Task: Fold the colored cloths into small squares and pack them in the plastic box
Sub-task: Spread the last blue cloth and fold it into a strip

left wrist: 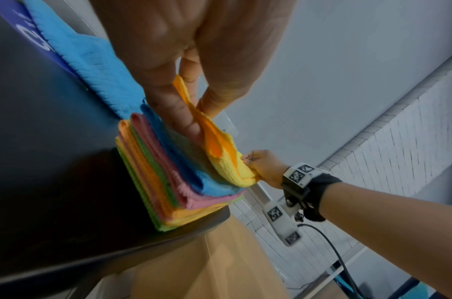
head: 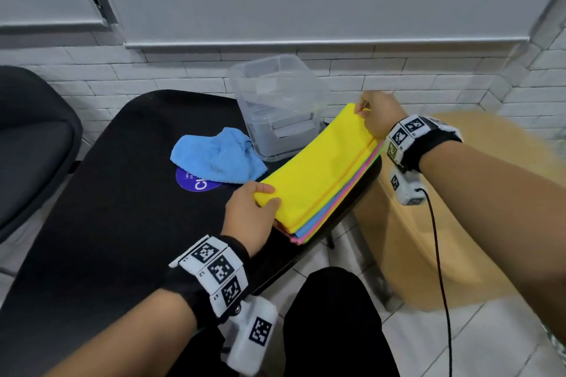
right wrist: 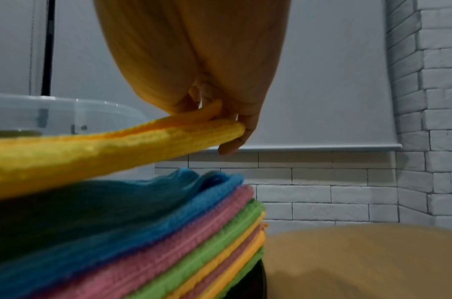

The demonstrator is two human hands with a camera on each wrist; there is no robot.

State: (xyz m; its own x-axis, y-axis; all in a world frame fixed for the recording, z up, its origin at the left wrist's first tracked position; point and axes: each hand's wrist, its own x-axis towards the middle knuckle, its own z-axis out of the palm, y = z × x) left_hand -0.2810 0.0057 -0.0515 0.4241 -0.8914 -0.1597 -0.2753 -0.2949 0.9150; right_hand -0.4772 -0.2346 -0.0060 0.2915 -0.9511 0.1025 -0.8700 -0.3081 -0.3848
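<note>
Both hands, left hand (head: 249,214) and right hand (head: 378,113), pinch opposite ends of the yellow cloth (head: 318,168), lifted off the cloth stack (right wrist: 148,238) beside the plastic box (head: 278,101). Risk: uneven tension may skew the fold or drag the stack off the desk (head: 107,208) edge.

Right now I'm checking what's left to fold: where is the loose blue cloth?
In the head view the crumpled blue cloth lies on the black table, left of the plastic box and beyond the left hand.
</note>
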